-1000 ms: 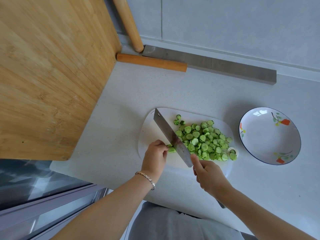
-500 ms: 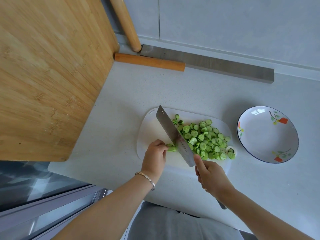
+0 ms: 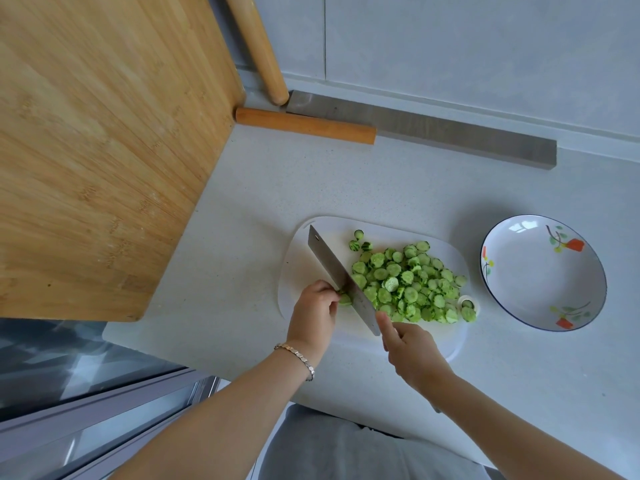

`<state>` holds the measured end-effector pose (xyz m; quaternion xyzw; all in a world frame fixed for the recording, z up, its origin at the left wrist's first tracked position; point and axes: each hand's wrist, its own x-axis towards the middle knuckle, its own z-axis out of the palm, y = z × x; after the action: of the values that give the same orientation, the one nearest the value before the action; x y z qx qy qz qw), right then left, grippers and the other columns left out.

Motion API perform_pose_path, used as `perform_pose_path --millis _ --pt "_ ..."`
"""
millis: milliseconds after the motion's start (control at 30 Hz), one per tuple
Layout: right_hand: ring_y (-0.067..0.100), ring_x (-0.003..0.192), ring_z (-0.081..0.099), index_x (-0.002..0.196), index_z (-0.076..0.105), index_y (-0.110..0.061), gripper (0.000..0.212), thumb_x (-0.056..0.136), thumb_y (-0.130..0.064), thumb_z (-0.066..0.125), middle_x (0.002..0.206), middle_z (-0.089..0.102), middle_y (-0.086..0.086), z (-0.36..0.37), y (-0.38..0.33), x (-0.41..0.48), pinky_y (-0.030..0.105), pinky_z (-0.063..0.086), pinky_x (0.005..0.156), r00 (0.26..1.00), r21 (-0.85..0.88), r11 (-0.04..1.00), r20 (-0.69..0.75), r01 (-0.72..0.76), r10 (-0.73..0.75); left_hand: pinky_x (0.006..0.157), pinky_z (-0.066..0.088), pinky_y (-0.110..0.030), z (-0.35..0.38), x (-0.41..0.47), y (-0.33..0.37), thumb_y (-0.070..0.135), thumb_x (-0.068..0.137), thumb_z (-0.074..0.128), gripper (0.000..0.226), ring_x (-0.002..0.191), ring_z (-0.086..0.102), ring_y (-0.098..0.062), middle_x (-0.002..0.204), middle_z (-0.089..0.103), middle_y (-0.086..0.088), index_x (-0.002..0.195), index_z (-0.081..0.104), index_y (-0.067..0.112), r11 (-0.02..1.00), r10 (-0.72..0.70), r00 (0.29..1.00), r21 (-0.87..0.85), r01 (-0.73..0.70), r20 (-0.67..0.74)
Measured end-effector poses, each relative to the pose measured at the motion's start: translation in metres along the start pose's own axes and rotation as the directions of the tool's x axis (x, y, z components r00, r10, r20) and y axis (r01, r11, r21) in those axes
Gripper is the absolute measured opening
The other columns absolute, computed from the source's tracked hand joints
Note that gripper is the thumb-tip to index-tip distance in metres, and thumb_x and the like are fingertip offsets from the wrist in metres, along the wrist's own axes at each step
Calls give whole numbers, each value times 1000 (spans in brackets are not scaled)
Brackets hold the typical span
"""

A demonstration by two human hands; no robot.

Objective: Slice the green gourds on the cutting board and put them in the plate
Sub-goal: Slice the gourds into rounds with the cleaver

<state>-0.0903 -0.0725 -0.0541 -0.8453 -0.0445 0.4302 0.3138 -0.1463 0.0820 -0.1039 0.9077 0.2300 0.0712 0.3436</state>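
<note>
A white cutting board (image 3: pixel 304 258) lies on the counter with a heap of green gourd slices (image 3: pixel 408 282) on its right half. My left hand (image 3: pixel 313 311) pinches the last short gourd stub (image 3: pixel 344 299) against the board. My right hand (image 3: pixel 412 355) grips the handle of a steel cleaver (image 3: pixel 337 271), forefinger stretched along the blade. The blade stands on the board just right of the stub. To the right of the board sits a white flower-patterned plate (image 3: pixel 543 271) with nothing in it.
A large bamboo board (image 3: pixel 97 143) leans at the left. A rolling pin (image 3: pixel 256 46) and a long knife with a wooden handle (image 3: pixel 304 124) and a steel blade (image 3: pixel 433 133) lie along the back wall. The counter's front edge runs below my wrists.
The cleaver has kept chopping at the gourd stub, which is now shorter. The view has shifted slightly; my left hand stays in place.
</note>
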Motion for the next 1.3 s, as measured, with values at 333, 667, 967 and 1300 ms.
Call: perform_pose_path --millis 333,667,967,1300 --pt "12 38 29 60 40 -12 55 89 -59 39 44 36 -3 -15 -1 -14 21 28 42 999 194 981 35 -31 25 60 45 -17 -1 0 -1 -15 66 73 13 60 62 -23 71 64 -10 66 70 -2 999 -1 999 -35 0 -34" --pt "17 49 26 66 38 -10 54 89 -59 37 57 32 6 -5 -7 -10 28 26 53 1000 20 999 -7 30 -30 58 44 -19 3 0 -2 -13 67 73 13 58 61 -24 70 61 -10 65 70 -1 997 -70 997 -45 68 -41" --pt "16 43 32 65 42 -9 56 90 -58 37 49 38 1 1 -2 3 23 31 46 999 115 992 17 -54 52 61 42 -19 1 -1 -3 -10 73 70 9 65 61 -23 75 62 -11 69 71 -2 997 -66 998 -33 66 -23" --pt "14 40 28 63 40 -10 55 90 -57 38 45 35 -2 -10 -6 -14 21 27 42 1000 177 984 29 -2 -3 56 38 -12 1 -1 -2 -14 69 71 13 58 59 -21 70 62 -10 66 70 -2 995 -72 995 -76 67 -65"
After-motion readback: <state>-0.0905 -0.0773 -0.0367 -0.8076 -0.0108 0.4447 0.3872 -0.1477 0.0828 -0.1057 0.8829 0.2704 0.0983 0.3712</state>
